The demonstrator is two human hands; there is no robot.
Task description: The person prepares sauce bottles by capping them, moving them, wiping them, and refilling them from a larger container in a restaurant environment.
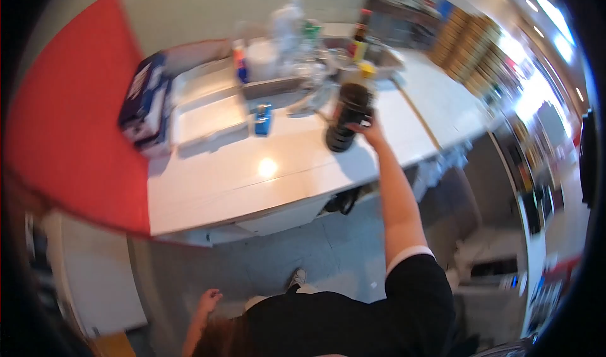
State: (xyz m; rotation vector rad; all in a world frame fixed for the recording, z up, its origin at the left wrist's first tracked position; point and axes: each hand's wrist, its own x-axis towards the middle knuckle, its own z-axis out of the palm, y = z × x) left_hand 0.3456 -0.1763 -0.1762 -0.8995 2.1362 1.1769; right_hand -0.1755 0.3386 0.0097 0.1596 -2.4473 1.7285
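My right hand [365, 127] reaches out over the white countertop and is wrapped around a dark cylindrical container [342, 139]. Its ribbed lower end is at or just above the counter; blur hides whether it touches. Down by my side, above the floor, hangs my left hand [209, 301] with its fingers curled. Whether anything small is in those fingers is unclear. A blue tool or dispenser [262, 120] lies on the counter left of the container, its exact kind blurred.
Two white trays [210, 120] sit beside dark blue boxes [144, 101] and a red panel [75, 115]. Behind, grey bins [272, 88] hold clear plastic items and a dark bottle [360, 37] with a yellow label. Stacked cardboard [466, 44] stands far right. Bare countertop [227, 177] shows in front.
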